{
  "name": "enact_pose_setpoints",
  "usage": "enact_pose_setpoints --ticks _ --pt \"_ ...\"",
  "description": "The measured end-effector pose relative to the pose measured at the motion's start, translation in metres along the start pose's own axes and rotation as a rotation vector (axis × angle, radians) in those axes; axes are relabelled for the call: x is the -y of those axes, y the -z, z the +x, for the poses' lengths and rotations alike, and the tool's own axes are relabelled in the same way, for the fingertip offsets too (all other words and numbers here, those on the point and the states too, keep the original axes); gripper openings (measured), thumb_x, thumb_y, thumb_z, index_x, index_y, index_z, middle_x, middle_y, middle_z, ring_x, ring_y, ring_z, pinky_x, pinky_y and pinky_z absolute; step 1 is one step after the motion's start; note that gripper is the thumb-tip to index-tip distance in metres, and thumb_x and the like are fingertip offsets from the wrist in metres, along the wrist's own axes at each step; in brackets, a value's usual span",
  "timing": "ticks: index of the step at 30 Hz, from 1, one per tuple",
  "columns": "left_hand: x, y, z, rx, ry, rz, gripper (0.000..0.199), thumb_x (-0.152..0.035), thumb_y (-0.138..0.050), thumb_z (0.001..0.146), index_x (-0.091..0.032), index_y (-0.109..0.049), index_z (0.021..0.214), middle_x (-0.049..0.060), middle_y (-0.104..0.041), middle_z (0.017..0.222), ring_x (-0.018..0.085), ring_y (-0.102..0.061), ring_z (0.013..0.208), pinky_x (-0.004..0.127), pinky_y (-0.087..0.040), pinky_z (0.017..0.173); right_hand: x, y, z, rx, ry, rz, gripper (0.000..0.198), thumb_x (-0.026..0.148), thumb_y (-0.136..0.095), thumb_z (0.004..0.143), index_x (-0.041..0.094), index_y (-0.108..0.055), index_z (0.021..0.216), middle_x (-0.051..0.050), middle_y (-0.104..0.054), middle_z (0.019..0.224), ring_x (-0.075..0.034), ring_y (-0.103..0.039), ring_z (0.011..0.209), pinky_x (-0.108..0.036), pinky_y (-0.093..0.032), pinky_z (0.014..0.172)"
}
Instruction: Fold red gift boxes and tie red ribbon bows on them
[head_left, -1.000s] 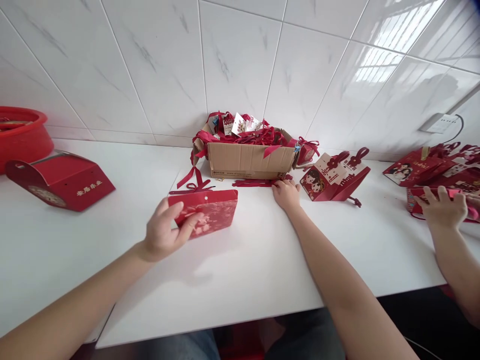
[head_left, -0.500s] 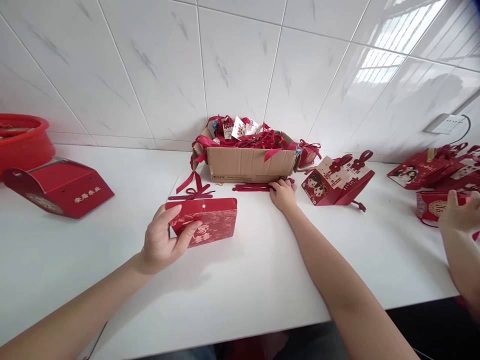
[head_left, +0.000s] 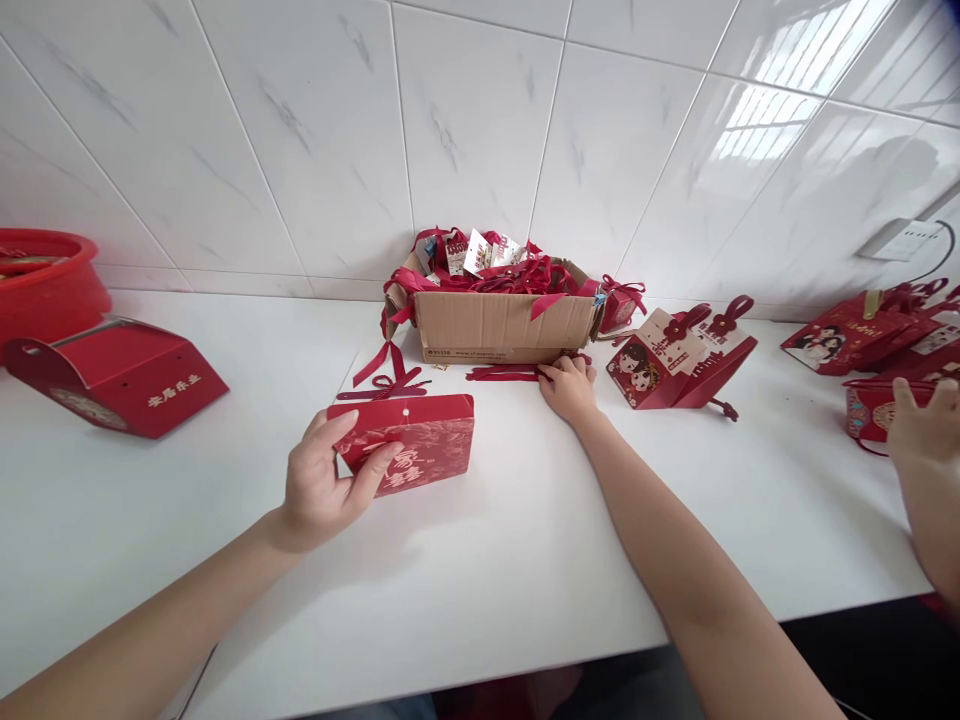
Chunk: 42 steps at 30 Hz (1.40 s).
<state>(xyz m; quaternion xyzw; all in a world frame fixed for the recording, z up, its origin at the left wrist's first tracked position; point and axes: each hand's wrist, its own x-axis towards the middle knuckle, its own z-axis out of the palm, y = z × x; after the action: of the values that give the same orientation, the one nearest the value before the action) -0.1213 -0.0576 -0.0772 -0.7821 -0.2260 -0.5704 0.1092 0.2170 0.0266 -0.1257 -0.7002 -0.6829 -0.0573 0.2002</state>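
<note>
My left hand (head_left: 322,478) grips a red paper gift box (head_left: 439,445) with light lettering, thumb in front and fingers behind, a little above the white table. Farther right, my right hand (head_left: 568,390) rests low at the foot of the cardboard box (head_left: 502,328), its fingers closed on the end of some flat red straps (head_left: 499,374). The fingertips are partly hidden. Just behind the held gift box lies another red strap with a ribbon bow (head_left: 386,384).
Red ribbons and printed tags (head_left: 478,253) fill the cardboard box. An open red box (head_left: 120,378) and a red basin (head_left: 45,275) stand left. To the right are assembled gift boxes (head_left: 679,360) and another person's hand (head_left: 922,425) beside a red box (head_left: 866,412).
My two hands stay almost where they were, the left with the gift box. The other person's hand at the right has shifted slightly, its fingers more spread.
</note>
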Motion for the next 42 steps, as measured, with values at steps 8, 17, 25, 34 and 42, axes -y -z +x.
enact_pose_setpoints --ticks 8,17,25,34,42 --pt "0.004 0.000 -0.001 0.000 0.009 0.011 0.076 -0.007 -0.073 0.072 -0.029 -0.036 0.135 -0.001 -0.054 0.090 0.010 -0.059 0.069 0.023 -0.056 0.057 -0.001 0.001 0.000 0.015 -0.023 0.019 0.036 0.033 -0.045 0.092 0.022 -0.069 0.116 -0.013 -0.061 0.111 -0.030 -0.041 0.109 -0.044 -0.030 0.092" --pt "0.005 0.001 0.000 0.008 0.019 -0.026 0.084 -0.002 -0.072 0.069 -0.031 -0.036 0.139 -0.001 -0.054 0.091 0.011 -0.058 0.071 0.024 -0.055 0.059 -0.004 -0.002 0.000 0.000 -0.020 0.055 0.032 0.033 -0.048 0.090 0.023 -0.071 0.111 -0.012 -0.062 0.105 -0.030 -0.043 0.105 -0.045 -0.032 0.090" --pt "0.000 0.002 0.000 0.022 0.115 -0.023 0.070 -0.012 -0.071 0.075 -0.027 -0.039 0.136 0.002 -0.056 0.094 0.014 -0.062 0.073 0.027 -0.058 0.059 -0.002 0.001 -0.003 -0.041 0.022 0.099 0.031 0.042 -0.053 0.089 0.021 -0.073 0.099 -0.010 -0.063 0.105 -0.028 -0.046 0.108 -0.043 -0.031 0.093" --pt "-0.003 0.003 0.003 0.034 0.167 -0.069 0.071 -0.009 -0.073 0.071 -0.027 -0.043 0.133 0.001 -0.057 0.092 0.016 -0.062 0.071 0.030 -0.057 0.057 0.001 0.004 -0.004 0.002 0.054 0.138 0.027 0.037 -0.054 0.090 0.026 -0.077 0.098 -0.008 -0.066 0.110 -0.028 -0.047 0.109 -0.042 -0.031 0.089" --pt "-0.002 0.003 0.002 0.048 0.208 -0.053 0.064 -0.012 -0.072 0.073 -0.026 -0.045 0.129 0.000 -0.058 0.086 0.016 -0.063 0.071 0.031 -0.058 0.061 0.007 0.007 -0.008 -0.051 0.092 0.190 0.022 0.029 -0.054 0.089 0.022 -0.074 0.093 -0.008 -0.066 0.110 -0.026 -0.047 0.107 -0.041 -0.029 0.090"
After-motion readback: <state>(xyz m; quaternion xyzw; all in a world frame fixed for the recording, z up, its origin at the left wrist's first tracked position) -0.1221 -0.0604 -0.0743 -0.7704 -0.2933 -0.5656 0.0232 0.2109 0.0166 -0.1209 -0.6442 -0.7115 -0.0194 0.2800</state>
